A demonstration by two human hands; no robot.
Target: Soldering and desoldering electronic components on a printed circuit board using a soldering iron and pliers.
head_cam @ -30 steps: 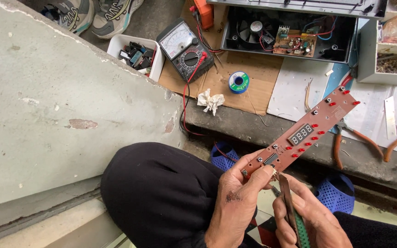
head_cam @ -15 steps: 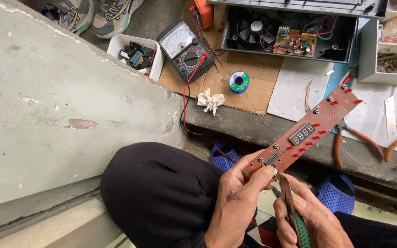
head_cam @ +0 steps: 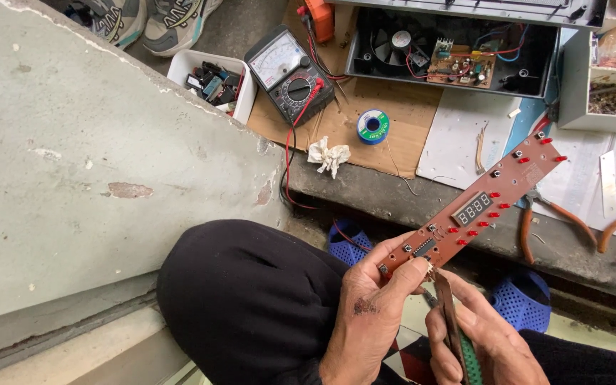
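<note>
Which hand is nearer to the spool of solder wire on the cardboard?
Left. The left hand grips the near end of the long circuit board, below the spool. The right hand, holding a tool, sits lower and farther right.

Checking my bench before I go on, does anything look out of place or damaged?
Only small things: a crumpled white tissue lies loose on the cardboard sheet beside the solder spool, and the grey wall has chipped, peeling patches. The circuit board in the left hand looks intact.
</note>
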